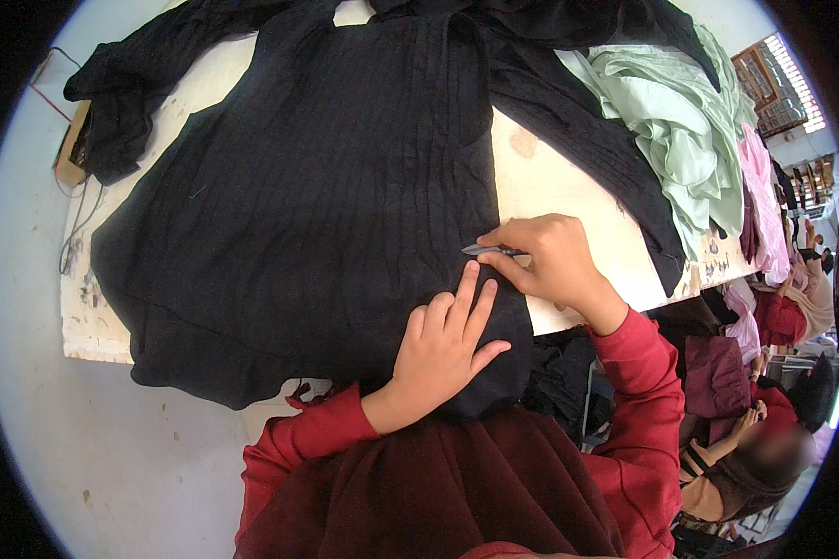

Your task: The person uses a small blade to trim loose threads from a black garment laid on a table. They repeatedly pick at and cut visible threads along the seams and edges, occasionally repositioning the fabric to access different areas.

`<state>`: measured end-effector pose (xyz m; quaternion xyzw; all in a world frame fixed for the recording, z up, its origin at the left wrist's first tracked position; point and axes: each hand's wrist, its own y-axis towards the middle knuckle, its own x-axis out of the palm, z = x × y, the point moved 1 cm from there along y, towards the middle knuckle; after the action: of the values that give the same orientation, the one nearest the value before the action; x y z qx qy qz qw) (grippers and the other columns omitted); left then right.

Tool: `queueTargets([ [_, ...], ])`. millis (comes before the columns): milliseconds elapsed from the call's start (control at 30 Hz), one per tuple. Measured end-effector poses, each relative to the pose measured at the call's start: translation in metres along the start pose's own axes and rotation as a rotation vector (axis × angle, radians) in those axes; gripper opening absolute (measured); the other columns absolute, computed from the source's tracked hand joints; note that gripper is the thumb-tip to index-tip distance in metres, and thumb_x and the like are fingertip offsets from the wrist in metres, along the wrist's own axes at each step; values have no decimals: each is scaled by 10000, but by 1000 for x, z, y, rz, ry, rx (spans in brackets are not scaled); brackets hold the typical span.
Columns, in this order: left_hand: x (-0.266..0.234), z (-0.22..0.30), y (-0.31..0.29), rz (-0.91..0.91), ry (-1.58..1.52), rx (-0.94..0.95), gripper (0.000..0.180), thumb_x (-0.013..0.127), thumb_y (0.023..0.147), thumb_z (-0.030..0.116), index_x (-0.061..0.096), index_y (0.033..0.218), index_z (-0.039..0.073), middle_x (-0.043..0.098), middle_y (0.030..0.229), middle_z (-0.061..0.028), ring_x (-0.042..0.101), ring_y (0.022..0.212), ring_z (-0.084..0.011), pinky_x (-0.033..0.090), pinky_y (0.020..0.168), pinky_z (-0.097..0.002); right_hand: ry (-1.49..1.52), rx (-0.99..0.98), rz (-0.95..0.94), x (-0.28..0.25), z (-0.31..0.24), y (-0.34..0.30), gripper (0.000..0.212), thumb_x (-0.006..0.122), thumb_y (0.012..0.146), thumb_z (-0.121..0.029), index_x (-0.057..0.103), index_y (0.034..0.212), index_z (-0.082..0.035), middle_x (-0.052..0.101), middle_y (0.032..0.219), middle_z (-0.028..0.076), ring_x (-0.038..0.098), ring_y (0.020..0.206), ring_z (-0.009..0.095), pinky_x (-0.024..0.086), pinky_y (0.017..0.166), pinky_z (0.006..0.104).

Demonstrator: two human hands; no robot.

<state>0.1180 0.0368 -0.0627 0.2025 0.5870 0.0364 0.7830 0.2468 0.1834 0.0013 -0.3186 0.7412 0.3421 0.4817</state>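
A black pleated garment (280, 196) lies spread over the table, its lower edge hanging toward me. My right hand (550, 256) is closed on a pair of small thread snips (482, 250), mostly covered by my fingers. Their pointed metal tip points left and sits at the black cloth near the garment's right edge. Just below and left of the tip, my left hand (447, 331) rests on the fabric with fingers spread and nothing in them. Its index fingertip is close to the snips.
The pale wooden table (550, 168) has stains on its top. Black sleeves stretch across its far side. Light green cloth (671, 121) is heaped at the far right, with pink cloth (763, 200) beyond it. Another person (755, 456) sits at the right. A white wall stands left.
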Motion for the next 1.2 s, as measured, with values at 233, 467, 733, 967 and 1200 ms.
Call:
queueTargets([
  [233, 0, -1, 0, 13, 0, -1, 722, 581, 869, 602, 547, 1381, 94, 442, 1498, -107, 473, 930, -219, 423, 805, -332, 61, 36, 3, 2, 3, -3, 159, 773, 769, -216, 769, 875, -97, 734, 790, 70, 711, 665, 233, 522, 597, 311],
  [467, -1, 0, 0, 31, -5, 3, 722, 583, 868, 599, 549, 1377, 88, 451, 1489, -109, 468, 925, -223, 419, 818, -342, 142, 86, 0, 3, 8, -4, 178, 786, 757, -213, 770, 874, -80, 738, 809, 81, 714, 682, 239, 535, 630, 299],
  [733, -2, 1, 0, 2, -10, -12, 721, 576, 880, 594, 530, 1394, 90, 435, 1495, -140, 466, 1209, -303, 394, 999, -411, 161, 104, -2, 0, 8, -4, 219, 798, 754, -223, 766, 909, -72, 739, 825, 88, 720, 715, 229, 541, 645, 295],
  [967, 6, -1, -2, -17, -97, 3, 739, 562, 892, 596, 503, 1414, 76, 412, 1504, -185, 355, 1414, -378, 300, 1135, -478, 208, 134, -35, 3, 2, 1, 229, 796, 760, -235, 768, 928, -82, 737, 817, 85, 712, 689, 217, 537, 627, 290],
  [1200, 5, 0, -2, 11, -100, 11, 729, 588, 886, 575, 509, 1404, 68, 428, 1484, -189, 386, 1382, -385, 344, 1090, -477, 133, 27, 2, 8, 2, 2, 234, 802, 752, -240, 767, 919, -80, 732, 791, 77, 693, 639, 220, 528, 612, 287],
])
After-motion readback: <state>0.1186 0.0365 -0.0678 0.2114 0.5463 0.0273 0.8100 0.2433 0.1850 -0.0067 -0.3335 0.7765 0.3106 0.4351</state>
